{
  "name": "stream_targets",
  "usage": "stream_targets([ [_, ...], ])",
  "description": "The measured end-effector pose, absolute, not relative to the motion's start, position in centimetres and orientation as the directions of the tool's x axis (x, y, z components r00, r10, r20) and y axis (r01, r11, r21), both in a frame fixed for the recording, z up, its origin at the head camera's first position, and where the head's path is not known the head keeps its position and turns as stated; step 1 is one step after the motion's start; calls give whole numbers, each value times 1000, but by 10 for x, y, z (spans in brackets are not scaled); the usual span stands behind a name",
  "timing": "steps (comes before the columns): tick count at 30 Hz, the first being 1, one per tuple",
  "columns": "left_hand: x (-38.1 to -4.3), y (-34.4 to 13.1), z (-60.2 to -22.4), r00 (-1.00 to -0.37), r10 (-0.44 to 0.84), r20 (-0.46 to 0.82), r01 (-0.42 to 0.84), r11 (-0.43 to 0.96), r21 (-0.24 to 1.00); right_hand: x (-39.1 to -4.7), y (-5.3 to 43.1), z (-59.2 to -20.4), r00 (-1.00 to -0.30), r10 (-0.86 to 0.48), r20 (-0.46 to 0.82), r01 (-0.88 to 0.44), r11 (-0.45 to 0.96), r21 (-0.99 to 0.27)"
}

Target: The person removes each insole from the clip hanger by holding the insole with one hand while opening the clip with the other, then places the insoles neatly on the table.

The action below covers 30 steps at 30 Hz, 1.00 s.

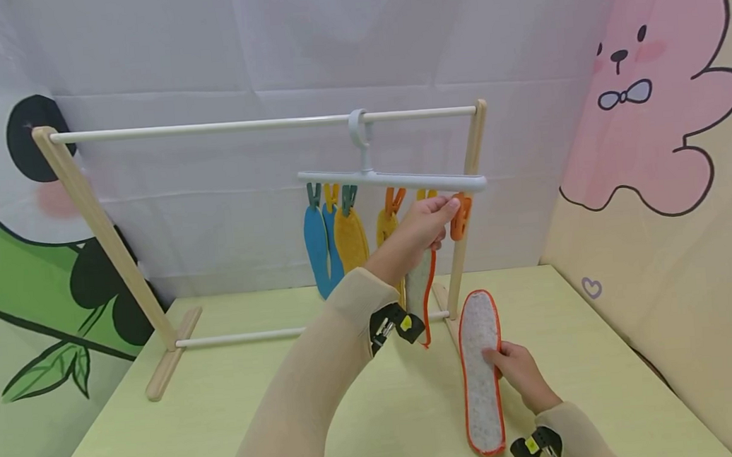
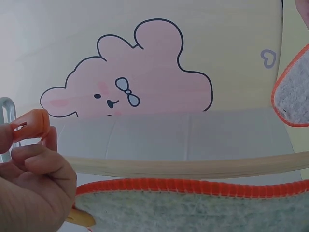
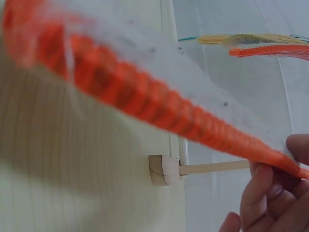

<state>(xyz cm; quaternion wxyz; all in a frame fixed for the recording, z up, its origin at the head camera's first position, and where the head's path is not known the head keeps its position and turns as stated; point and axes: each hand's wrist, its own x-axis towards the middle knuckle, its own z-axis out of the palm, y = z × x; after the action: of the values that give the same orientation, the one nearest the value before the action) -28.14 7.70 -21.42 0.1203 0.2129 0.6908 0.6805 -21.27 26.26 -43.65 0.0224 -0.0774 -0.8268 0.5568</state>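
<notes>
My left hand point(image 1: 416, 231) pinches an orange clothespin point(image 1: 461, 216) at the right end of a white clip hanger point(image 1: 394, 177). In the left wrist view the orange clothespin point(image 2: 31, 124) sits between thumb and fingers. Just under that hand hangs a grey insole with orange stitched edging point(image 1: 420, 292). My right hand point(image 1: 521, 373) grips a matching grey insole point(image 1: 480, 373) by its right edge, upright over the table and below the hanger's right end. The right wrist view shows thumb and fingers point(image 3: 280, 193) on its orange edging point(image 3: 159, 106).
The hanger hooks over the top bar point(image 1: 206, 128) of a wooden-sided rack point(image 1: 105, 236) on a pale table point(image 1: 258, 420). Blue insoles point(image 1: 316, 249) and yellow insoles point(image 1: 350, 237) hang from coloured clothespins left of my left hand. A white cloth point(image 1: 201, 56) stands behind.
</notes>
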Motion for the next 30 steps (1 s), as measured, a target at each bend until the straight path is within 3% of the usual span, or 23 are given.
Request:
stream_targets([
  [30, -284, 77, -217, -888, 445, 117, 135, 10, 991, -213, 261, -443, -984, 157, -86, 142, 387, -911],
])
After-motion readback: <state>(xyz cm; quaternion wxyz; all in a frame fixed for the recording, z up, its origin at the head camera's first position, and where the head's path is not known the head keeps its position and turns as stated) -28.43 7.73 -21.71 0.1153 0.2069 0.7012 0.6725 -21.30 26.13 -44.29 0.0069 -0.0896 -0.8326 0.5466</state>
